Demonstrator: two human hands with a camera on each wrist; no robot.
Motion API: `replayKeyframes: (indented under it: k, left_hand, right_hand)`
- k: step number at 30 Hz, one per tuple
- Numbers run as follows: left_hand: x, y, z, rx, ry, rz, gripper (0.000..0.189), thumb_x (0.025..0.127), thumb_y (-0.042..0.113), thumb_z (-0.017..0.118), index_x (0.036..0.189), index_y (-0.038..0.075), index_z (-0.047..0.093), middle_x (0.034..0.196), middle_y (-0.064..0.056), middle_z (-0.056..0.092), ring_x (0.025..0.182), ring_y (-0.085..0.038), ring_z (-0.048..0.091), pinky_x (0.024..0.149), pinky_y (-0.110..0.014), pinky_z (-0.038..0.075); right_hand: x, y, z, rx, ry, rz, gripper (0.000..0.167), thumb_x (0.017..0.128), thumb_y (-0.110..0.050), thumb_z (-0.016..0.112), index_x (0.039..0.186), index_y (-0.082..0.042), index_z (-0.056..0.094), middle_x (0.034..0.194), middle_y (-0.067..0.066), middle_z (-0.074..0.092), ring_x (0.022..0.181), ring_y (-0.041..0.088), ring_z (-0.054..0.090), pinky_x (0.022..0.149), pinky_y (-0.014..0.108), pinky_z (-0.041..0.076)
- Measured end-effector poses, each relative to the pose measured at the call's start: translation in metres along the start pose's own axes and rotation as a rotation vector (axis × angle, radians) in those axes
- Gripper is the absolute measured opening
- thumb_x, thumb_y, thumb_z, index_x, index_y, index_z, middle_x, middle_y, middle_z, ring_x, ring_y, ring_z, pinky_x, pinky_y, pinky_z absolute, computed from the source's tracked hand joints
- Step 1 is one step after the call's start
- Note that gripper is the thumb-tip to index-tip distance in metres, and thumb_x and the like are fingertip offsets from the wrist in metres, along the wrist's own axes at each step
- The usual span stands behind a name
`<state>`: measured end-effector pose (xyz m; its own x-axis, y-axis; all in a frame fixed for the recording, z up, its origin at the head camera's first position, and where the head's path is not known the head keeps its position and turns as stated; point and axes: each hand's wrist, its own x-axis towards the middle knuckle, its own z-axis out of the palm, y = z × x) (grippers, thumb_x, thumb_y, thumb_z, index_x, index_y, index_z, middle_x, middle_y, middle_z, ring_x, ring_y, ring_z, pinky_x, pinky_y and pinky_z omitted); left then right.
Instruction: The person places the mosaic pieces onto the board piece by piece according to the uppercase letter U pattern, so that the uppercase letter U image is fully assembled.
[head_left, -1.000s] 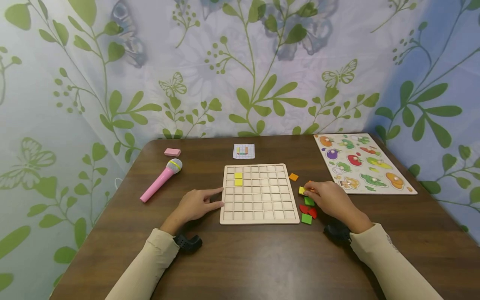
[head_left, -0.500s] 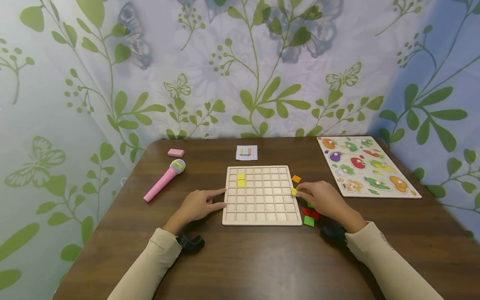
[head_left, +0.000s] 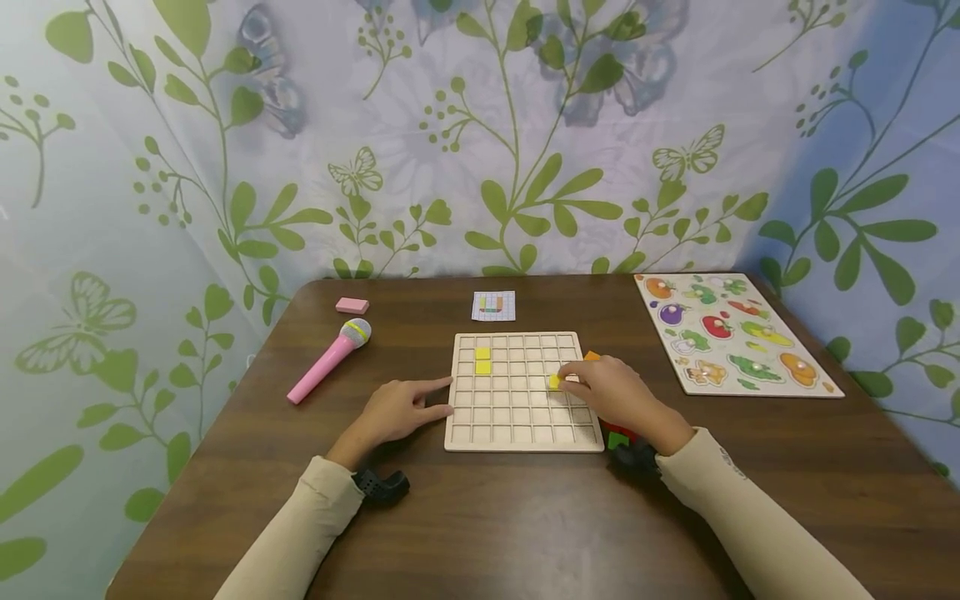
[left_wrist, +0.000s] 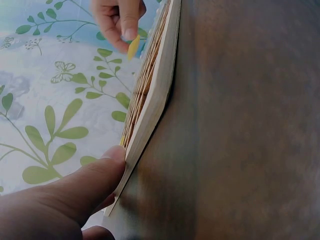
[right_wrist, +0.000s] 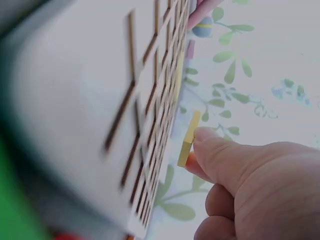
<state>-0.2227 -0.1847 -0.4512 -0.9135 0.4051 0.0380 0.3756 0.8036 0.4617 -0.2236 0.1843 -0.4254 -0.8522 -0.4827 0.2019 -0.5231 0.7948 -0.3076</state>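
My right hand [head_left: 617,393] pinches a yellow square tile [head_left: 554,382] between thumb and fingertips, over the right half of a wooden grid board [head_left: 510,444]. In the right wrist view this tile [right_wrist: 189,140] is held tilted, apart from the board's surface. My left hand [head_left: 397,414] touches the board's left edge with thumb and index finger stretched out; the left wrist view shows the thumb [left_wrist: 107,167] against the rim. Two yellow tiles [head_left: 483,361] sit one below the other in the upper left cells.
Behind the board lies a small pattern card [head_left: 493,306]. Green [head_left: 617,440], red and orange [head_left: 592,357] pieces are partly hidden by the right hand. A vegetable puzzle board [head_left: 738,333] lies at right. A pink microphone [head_left: 322,369] and pink block [head_left: 352,305] lie at left.
My right hand has taken the yellow tile from the loose pieces and carried it left over the grid board. The left hand stays at the board's edge.
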Motion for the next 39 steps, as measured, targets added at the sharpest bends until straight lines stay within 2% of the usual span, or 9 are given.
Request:
replayKeyframes:
  k: [5, 11, 21, 25, 29, 39]
  left_hand:
    - [-0.002, 0.001, 0.000, 0.005, -0.016, -0.013, 0.059, 0.092, 0.058, 0.070, 0.145, 0.034, 0.060, 0.057, 0.008, 0.043, 0.049, -0.008, 0.036, 0.050, -0.029, 0.032]
    - [-0.001, 0.003, 0.000, 0.007, -0.002, -0.001, 0.058, 0.092, 0.056, 0.070, 0.145, 0.034, 0.060, 0.057, 0.009, 0.043, 0.049, -0.007, 0.035, 0.051, -0.028, 0.032]
    - [0.001, 0.002, 0.000, 0.005, -0.005, -0.002, 0.058, 0.092, 0.055, 0.071, 0.145, 0.034, 0.060, 0.057, 0.007, 0.044, 0.048, -0.008, 0.036, 0.050, -0.028, 0.031]
    - [0.001, 0.001, 0.000, 0.011, -0.010, -0.003, 0.058, 0.093, 0.054, 0.070, 0.145, 0.033, 0.060, 0.057, 0.008, 0.044, 0.048, -0.008, 0.036, 0.049, -0.028, 0.031]
    - [0.001, 0.001, 0.000, 0.008, -0.011, -0.002, 0.058, 0.093, 0.054, 0.070, 0.145, 0.033, 0.060, 0.057, 0.008, 0.044, 0.048, -0.008, 0.036, 0.049, -0.028, 0.031]
    - [0.001, 0.001, 0.000, 0.005, -0.013, -0.007, 0.058, 0.092, 0.056, 0.070, 0.145, 0.034, 0.060, 0.057, 0.008, 0.044, 0.048, -0.009, 0.037, 0.050, -0.029, 0.031]
  right_hand:
    - [0.014, -0.014, 0.006, 0.010, -0.034, -0.034, 0.019, 0.098, -0.025, 0.071, 0.112, -0.013, 0.076, 0.080, -0.005, 0.070, 0.064, 0.007, 0.054, 0.065, 0.034, 0.049]
    - [0.031, -0.031, 0.012, 0.019, -0.055, -0.041, 0.019, 0.099, -0.026, 0.070, 0.112, -0.014, 0.077, 0.093, -0.002, 0.073, 0.069, 0.008, 0.057, 0.068, 0.034, 0.051]
    - [0.053, -0.051, 0.029, 0.042, -0.089, -0.035, 0.018, 0.099, -0.026, 0.070, 0.112, -0.016, 0.077, 0.095, -0.003, 0.074, 0.071, 0.009, 0.057, 0.070, 0.034, 0.049]
    - [0.059, -0.057, 0.033, 0.020, -0.088, -0.043, 0.017, 0.099, -0.026, 0.070, 0.111, -0.016, 0.077, 0.098, -0.002, 0.074, 0.079, 0.012, 0.064, 0.076, 0.036, 0.053]
    - [0.065, -0.066, 0.035, -0.021, -0.096, -0.059, 0.017, 0.100, -0.026, 0.068, 0.111, -0.016, 0.077, 0.104, -0.002, 0.075, 0.093, 0.018, 0.069, 0.084, 0.040, 0.054]
    - [0.078, -0.076, 0.042, -0.050, -0.129, -0.071, 0.021, 0.101, -0.028, 0.068, 0.113, -0.015, 0.077, 0.108, 0.000, 0.075, 0.097, 0.019, 0.069, 0.085, 0.040, 0.054]
